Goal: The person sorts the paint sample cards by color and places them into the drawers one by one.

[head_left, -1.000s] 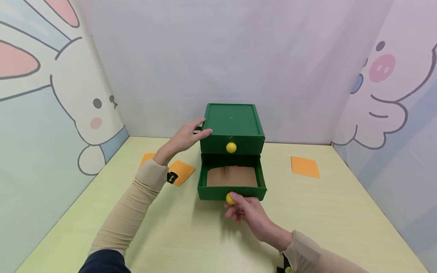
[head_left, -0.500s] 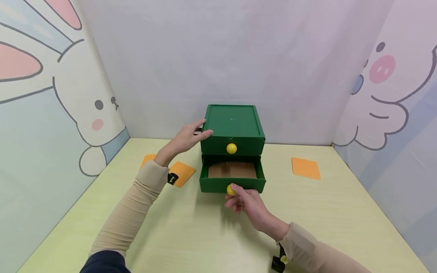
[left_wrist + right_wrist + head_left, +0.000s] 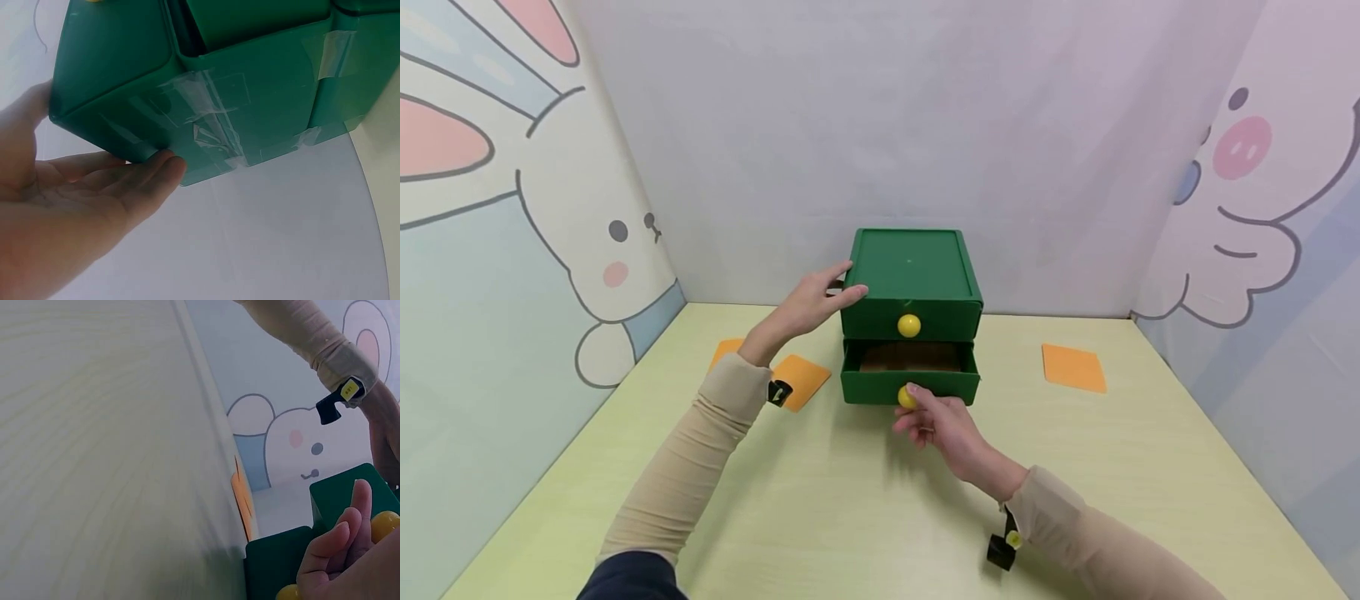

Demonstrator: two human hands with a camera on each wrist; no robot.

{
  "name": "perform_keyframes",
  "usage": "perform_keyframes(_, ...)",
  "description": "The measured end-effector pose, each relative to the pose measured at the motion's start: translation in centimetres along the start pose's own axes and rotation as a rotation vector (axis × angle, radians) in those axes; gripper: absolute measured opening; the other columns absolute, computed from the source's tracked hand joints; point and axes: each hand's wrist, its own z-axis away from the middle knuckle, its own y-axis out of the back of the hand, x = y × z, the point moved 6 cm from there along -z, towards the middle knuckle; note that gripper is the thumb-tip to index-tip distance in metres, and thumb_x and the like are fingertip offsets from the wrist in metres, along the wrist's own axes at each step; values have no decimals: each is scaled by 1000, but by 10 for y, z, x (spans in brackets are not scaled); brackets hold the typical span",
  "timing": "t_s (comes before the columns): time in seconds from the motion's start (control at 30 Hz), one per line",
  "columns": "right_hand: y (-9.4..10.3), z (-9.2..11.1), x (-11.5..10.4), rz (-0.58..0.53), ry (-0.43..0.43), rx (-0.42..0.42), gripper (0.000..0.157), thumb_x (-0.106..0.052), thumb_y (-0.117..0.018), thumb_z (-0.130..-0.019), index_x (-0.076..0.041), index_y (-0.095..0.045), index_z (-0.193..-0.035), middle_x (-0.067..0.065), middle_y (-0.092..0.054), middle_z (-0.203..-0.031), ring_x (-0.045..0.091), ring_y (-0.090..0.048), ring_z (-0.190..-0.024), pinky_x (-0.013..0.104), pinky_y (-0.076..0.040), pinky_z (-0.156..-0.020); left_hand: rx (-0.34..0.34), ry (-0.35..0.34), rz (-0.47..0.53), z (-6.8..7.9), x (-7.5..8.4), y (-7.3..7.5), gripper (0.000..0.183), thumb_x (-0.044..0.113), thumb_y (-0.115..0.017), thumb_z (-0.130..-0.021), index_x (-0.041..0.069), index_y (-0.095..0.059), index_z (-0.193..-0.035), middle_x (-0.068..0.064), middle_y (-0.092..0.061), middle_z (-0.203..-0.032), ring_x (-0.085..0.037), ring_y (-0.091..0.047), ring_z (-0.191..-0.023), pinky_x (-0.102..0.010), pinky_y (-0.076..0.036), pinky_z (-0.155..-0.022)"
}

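A green two-drawer cabinet [image 3: 910, 267] stands on the table, its upper drawer [image 3: 868, 318] closed. The lower drawer [image 3: 865, 388] is pulled partly out, and brown cardboard [image 3: 910, 357] shows inside it. My right hand [image 3: 953, 429] pinches the lower drawer's yellow knob [image 3: 906, 398] between thumb and fingers; in the right wrist view the other fingers [image 3: 337, 544] partly hide that knob. At the cabinet's upper left edge rests my left hand [image 3: 808, 302]. Its thumb lies on the top, and its fairly straight fingers [image 3: 156, 181] touch the taped side in the left wrist view.
Two orange sheets [image 3: 802, 379] lie left of the cabinet, partly under the left forearm. Another orange sheet [image 3: 1073, 367] lies to the right. Printed walls close in the pale table [image 3: 850, 533] on both sides, with a plain wall [image 3: 910, 125] behind.
My right hand has pushed the lower drawer inward, away from me, so less of the cardboard shows. The left hand has stayed in place on the cabinet.
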Motion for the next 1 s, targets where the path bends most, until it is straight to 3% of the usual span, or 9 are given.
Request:
perform_keyframes(0.23,2,-14,-3,-20,-3,14,64,-53,-56,-93,10,-62,-105,-1,-71,-74,13,-54,-63,23,-43,-61,-4,16,-9,0,-1,0,71,42,-50,-99,8,-21,-154,-14,-29,-158,-33,-40,-138,-50,-37,-111)
perform_keyframes(0.5,8,-28,-8,-14,-11,9,56,-51,-57,-93,4,-63,-103,-1,-72,-75,14,-54,-65,23,-43,-63,-12,17,-10,-2,-2,1,70,43,-49,-99,9,-21,-154,-14,-29,-158,-32,-39,-139,-50,-38,-111)
perform_keyframes(1.0,13,-44,-12,-34,9,1,52,-47,-57,-94,4,-64,-102,-1,-72,-74,12,-55,-63,22,-44,-60,-13,33,-24,-3,-1,1,70,44,-49,-99,10,-22,-154,-13,-30,-157,-31,-39,-139,-50,-38,-111)
